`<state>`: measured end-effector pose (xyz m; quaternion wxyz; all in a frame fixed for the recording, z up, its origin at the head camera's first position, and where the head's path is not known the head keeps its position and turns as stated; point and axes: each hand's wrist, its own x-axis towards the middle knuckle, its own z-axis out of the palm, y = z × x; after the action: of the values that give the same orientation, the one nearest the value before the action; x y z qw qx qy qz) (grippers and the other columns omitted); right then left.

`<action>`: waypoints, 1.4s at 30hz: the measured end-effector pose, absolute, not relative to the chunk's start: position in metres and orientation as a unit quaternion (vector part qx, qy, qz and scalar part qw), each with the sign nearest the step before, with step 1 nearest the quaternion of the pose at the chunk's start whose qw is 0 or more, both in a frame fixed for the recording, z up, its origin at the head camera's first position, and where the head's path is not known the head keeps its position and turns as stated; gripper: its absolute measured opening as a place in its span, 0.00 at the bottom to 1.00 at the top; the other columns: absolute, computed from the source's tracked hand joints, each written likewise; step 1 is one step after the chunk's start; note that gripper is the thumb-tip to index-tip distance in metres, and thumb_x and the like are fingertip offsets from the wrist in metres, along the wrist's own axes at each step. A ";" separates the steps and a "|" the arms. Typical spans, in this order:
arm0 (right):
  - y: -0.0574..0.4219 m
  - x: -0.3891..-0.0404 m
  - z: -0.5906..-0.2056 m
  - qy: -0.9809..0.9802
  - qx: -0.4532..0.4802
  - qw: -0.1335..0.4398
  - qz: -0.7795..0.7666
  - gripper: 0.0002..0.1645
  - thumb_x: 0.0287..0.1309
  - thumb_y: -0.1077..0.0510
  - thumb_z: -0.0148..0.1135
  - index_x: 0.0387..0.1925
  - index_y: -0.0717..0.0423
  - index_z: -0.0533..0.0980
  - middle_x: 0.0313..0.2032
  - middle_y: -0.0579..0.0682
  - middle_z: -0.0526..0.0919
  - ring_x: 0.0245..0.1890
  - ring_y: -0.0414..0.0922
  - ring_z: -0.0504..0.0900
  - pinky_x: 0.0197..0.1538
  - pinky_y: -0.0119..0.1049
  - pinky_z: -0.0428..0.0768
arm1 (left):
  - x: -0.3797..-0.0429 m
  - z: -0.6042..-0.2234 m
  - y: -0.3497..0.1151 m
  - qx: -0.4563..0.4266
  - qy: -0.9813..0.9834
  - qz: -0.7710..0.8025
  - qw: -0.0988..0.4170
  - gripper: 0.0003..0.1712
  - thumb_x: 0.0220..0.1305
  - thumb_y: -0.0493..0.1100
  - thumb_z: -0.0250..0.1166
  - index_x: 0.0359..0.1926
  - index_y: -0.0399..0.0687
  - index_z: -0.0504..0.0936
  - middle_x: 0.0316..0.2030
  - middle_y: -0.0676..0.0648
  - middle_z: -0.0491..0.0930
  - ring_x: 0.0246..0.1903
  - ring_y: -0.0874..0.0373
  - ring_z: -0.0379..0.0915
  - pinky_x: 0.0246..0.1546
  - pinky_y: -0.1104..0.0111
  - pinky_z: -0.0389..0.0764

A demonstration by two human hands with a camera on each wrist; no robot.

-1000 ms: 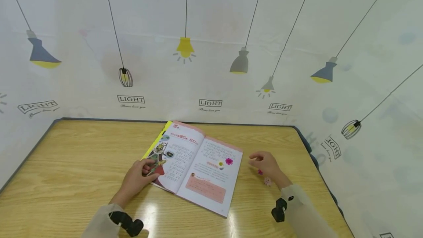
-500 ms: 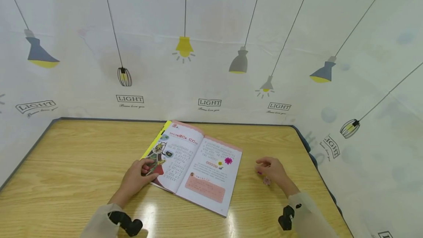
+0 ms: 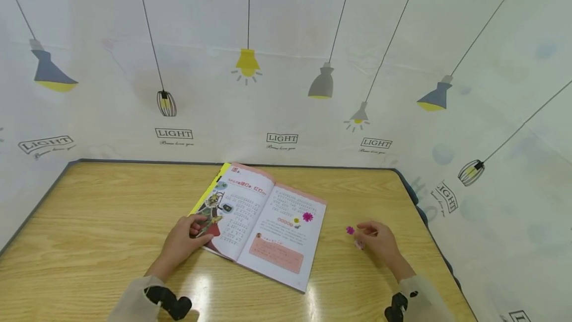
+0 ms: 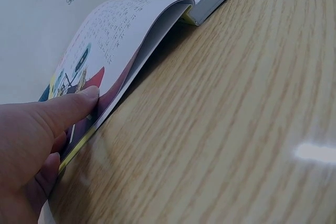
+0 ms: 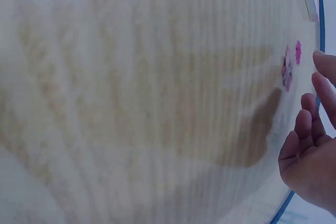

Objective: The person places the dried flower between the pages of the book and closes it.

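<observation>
Magenta flower (image 3: 350,230) now shows whole on the wooden table (image 3: 111,222), right of the open book (image 3: 263,227); right hand (image 3: 380,243), loosely curled, has drawn back beside a pale pink flower (image 3: 359,245). Left hand (image 3: 183,238) still grips the book's left edge. Bare wood separates book and flowers, extending widely left.

A pale wall (image 3: 205,63) stands behind the wooden table (image 3: 89,222). It has 7 hanging lamps drawn on it: 2 blue lamps (image 3: 51,71), 2 gray lamps (image 3: 321,83), 2 black cage lamps (image 3: 166,104) and 1 yellow lamp (image 3: 247,62). The word LIGHT (image 3: 174,134) is printed many times. The table has a dark edge (image 3: 134,162).
</observation>
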<state>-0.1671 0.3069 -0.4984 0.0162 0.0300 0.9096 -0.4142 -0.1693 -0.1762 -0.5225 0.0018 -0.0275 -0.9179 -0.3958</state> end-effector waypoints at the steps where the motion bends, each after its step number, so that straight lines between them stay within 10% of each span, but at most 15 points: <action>1: 0.308 -0.165 -0.500 0.909 0.033 0.014 -0.415 0.18 0.54 0.58 0.65 0.44 0.66 0.78 0.37 0.55 0.78 0.37 0.46 0.74 0.39 0.36 0.73 | -0.169 -0.522 -0.176 -0.028 -0.918 -0.396 0.002 0.28 0.51 0.44 0.72 0.52 0.37 0.75 0.34 0.46 0.70 0.33 0.56 0.67 0.37 0.63 0.70; 42: 0.315 -0.151 -0.514 0.896 0.076 0.019 -0.436 0.20 0.50 0.55 0.69 0.41 0.65 0.79 0.33 0.53 0.79 0.31 0.42 0.74 0.35 0.33 0.74 | -0.168 -0.521 -0.176 -0.027 -0.920 -0.391 -0.006 0.29 0.52 0.45 0.71 0.53 0.38 0.74 0.35 0.46 0.69 0.34 0.55 0.67 0.37 0.62 0.70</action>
<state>-0.1507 0.3152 -0.5142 0.0191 0.0761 0.8963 -0.4365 -0.1682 -0.1761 -0.5215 -0.0059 -0.0269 -0.9198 -0.3914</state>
